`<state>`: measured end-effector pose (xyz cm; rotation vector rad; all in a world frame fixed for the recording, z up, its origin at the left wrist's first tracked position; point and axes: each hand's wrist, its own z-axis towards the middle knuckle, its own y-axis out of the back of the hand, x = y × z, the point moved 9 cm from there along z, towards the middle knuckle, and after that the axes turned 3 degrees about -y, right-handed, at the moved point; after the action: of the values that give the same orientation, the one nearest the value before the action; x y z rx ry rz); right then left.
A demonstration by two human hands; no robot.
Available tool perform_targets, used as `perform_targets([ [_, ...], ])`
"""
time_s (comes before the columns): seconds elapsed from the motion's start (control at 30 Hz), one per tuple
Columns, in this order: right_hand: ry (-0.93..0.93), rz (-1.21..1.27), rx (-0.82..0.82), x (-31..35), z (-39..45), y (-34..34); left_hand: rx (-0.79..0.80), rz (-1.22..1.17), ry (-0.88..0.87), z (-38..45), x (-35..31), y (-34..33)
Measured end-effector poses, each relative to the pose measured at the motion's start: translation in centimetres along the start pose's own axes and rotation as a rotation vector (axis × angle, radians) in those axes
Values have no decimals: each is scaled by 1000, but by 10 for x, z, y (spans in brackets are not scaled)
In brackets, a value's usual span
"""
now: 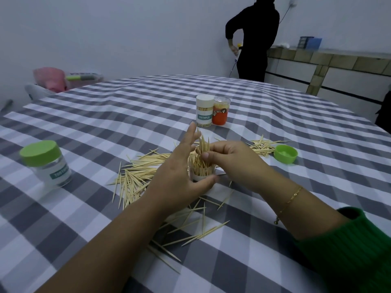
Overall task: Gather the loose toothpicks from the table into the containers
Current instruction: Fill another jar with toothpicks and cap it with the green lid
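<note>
The left hand (175,176) curls around the open container (203,173), thumb against its wall, other fingers spread. The right hand (230,159) pinches a bundle of toothpicks (203,151) upright into its mouth. Loose toothpicks (135,174) still lie left of, beneath and beyond both hands; much remains.

Across from me a person in black clothing (255,39) stands by a tiled counter (330,58). A pink plastic bag (50,78) sits beyond my grey-and-white checked tabletop (131,102).
</note>
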<state>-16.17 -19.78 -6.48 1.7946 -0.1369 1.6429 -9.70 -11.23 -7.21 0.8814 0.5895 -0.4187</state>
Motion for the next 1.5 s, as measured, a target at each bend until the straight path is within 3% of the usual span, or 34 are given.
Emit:
perform_targets([
  [0.13, 24, 47, 4, 1, -3, 1, 7, 36, -26, 0, -5, 2],
  [0.37, 57, 5, -151, 2, -2, 7, 18, 49, -43, 0, -9, 0],
  [0.57, 30, 99, -134, -3, -1, 5, 34, 76, -73, 0, -16, -2],
  [0.8, 155, 13, -166, 3, -5, 4, -40, 76, -76, 0, -17, 4],
  [0.97, 280, -127, -245, 6, -7, 3, 56, 25, 112, -4, -4, -6],
  [1.07, 363, -239, -182, 15, -9, -8, 63, -80, 233, -5, 8, -7],
  [1.17, 412, -359, -120, 19, -10, -21, 64, -58, 246, -5, 13, -9],
  [1.37, 226, -257, -216, 5, -2, 0, 89, -139, 276, -7, 11, -12],
  [1.5, 205, -308, -43, 3, -2, -15, 88, -126, 283, -7, 13, -11],
])
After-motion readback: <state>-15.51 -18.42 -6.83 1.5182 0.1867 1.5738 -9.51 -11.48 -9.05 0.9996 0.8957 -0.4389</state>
